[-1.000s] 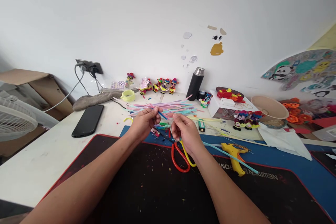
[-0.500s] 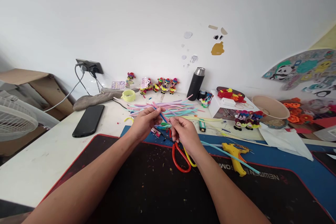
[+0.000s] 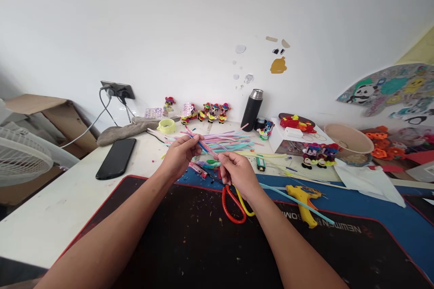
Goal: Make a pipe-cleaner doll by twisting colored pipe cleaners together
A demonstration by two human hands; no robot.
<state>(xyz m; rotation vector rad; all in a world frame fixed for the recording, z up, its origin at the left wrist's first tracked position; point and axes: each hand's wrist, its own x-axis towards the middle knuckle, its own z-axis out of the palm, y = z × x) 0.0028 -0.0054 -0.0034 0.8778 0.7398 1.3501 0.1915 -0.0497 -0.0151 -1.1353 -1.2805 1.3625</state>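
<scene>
Pink and blue pipe cleaners (image 3: 205, 147) stretch between my two hands above the mat. The fingertips of my left hand (image 3: 181, 156) pinch them at the upper left, and a pink end sticks out past the thumb. My right hand (image 3: 237, 172) is closed on the lower right end, its curled fingers partly hiding the strands. Behind both hands lies a loose pile of pink, purple and mint pipe cleaners (image 3: 237, 137). Below my right hand are red and yellow looped handles (image 3: 237, 221), probably scissors, their upper part hidden.
A yellow glue gun (image 3: 305, 205) lies on the right of the black mat (image 3: 203, 253), with a mint pipe cleaner across it. Behind stand a black thermos (image 3: 251, 112) and several small figures (image 3: 213, 113). A phone (image 3: 116, 159) and a fan (image 3: 23, 153) are on the left.
My left hand has drawn left and slightly up, away from the right. A longer stretch of the pipe cleaners shows between them. My right hand has hardly moved; the view has shifted slightly.
</scene>
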